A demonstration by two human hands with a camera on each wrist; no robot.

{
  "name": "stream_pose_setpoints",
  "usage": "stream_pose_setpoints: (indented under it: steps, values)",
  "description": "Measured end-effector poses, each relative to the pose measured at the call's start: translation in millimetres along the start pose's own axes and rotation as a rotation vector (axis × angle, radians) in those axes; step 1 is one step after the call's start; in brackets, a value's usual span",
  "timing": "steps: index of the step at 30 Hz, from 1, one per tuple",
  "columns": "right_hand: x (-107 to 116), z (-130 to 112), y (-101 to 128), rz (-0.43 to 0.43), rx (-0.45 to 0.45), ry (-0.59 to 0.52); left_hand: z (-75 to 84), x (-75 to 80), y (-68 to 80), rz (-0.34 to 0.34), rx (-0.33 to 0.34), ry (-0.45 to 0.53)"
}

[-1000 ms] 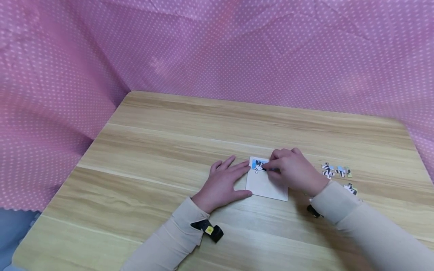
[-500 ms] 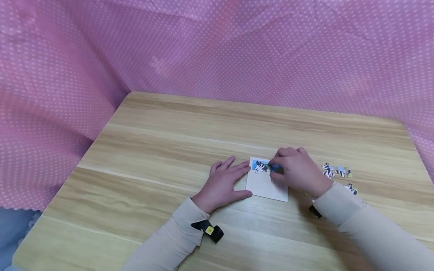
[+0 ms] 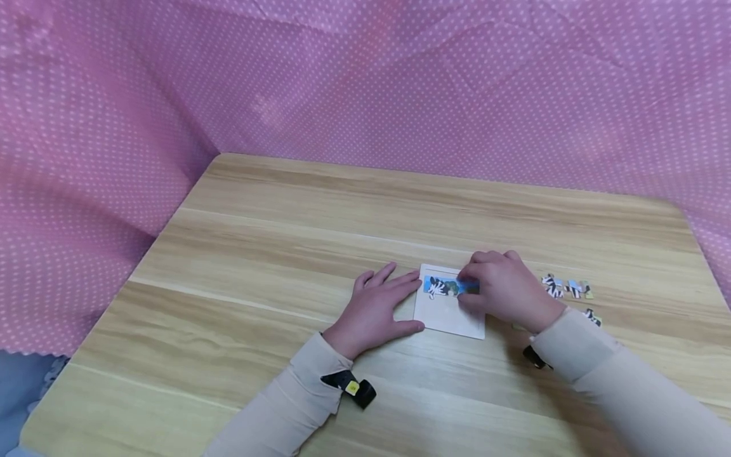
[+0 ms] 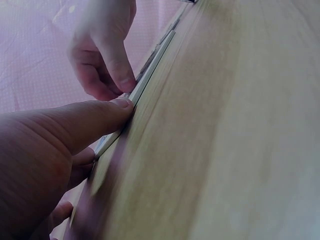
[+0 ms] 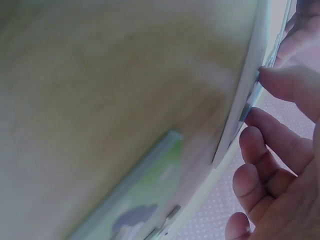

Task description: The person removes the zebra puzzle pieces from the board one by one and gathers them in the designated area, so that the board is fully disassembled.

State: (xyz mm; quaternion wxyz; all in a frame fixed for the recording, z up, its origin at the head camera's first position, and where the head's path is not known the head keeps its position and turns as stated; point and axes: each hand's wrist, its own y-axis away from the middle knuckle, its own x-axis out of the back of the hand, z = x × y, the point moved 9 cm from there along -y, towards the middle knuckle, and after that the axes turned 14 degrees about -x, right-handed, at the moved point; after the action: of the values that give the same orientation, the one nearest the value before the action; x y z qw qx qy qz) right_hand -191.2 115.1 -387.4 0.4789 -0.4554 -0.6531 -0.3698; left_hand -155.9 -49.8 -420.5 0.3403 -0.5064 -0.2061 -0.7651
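Note:
A square white puzzle board (image 3: 448,320) lies on the wooden table. Across its upper part runs a short row of zebra puzzle pieces (image 3: 442,286) with blue and green background. My left hand (image 3: 374,314) rests at the board's left side, fingers spread, fingertips and thumb touching the edge. At the right end of the row, my right hand (image 3: 502,289) pinches a dark blue puzzle piece (image 3: 471,287) between thumb and index finger, partly hidden by them. The right wrist view shows that thumb (image 5: 290,85) and index finger against the thin board's upper face.
Several loose zebra pieces (image 3: 553,285) lie right of the right hand, another (image 3: 592,317) nearer the sleeve. A green-edged piece (image 5: 155,187) lies close to the right wrist camera. Pink dotted cloth (image 3: 365,95) hangs behind the table.
The row of pieces has shifted slightly towards the person, showing white board above it. My right hand has moved a little right, uncovering more of the row. The left hand stays put.

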Motion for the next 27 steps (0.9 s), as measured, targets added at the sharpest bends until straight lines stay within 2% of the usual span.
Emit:
stream_pose_setpoints:
  steps: [4, 9, 16, 20, 27]
  values:
    - [-0.4, -1.2, -1.0, 0.016, 0.017, 0.009, -0.9, -1.5, 0.8, -0.005, 0.004, 0.005]
    - [4.2, -7.2, 0.2, 0.089, 0.078, 0.055, -1.6, -1.9, 0.9, -0.001, 0.004, 0.002]
    - [2.5, -9.0, 5.3, 0.026, 0.073, 0.043, 0.5, -1.7, -0.1, -0.004, -0.007, 0.007]
    - [3.3, -14.4, 7.0, 0.031, 0.113, 0.057, 0.6, -0.1, -0.1, 0.001, -0.008, -0.004]
    - [6.7, -26.5, 10.3, 0.106, 0.198, 0.175, 0.5, 0.4, 0.4, 0.004, -0.006, 0.008]
